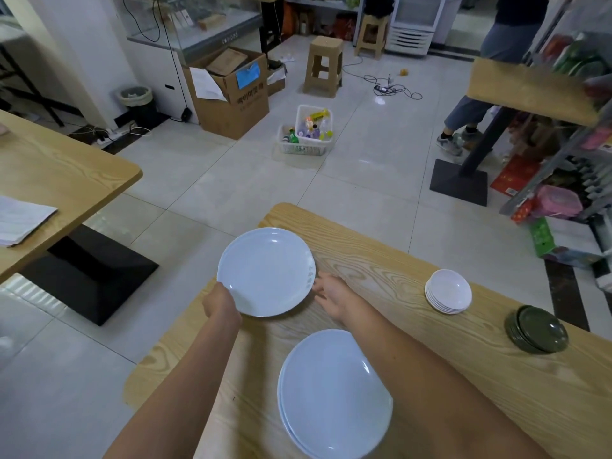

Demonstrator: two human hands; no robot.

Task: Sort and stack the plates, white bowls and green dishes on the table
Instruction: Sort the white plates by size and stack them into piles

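Since the single plate (266, 271) in the middle of the frame pokes out past the table (381, 260) edge & over the floor, a slip here could drop it.

At the plate's left rim the left hand (220, 304) is curled on the edge. Its fingertips are hidden under the plate, so I can't tell how firm the hold is. If it's weak, the plate may tip down on that side.

At the right rim the right hand (331, 293) has mostly straight fingers that just touch the edge, w/ no real grab, so it may not stop a slide.

Lower down, the plate stack (334, 392) looks not quite lined up. Setting the next one down off-centre could make it slip.

Further right the white bowls (448, 291) & then the green dishes (536, 329) sit stacked, well apart from the hands. An arm swung wide could bump them, esp. the bowls near the far edge.
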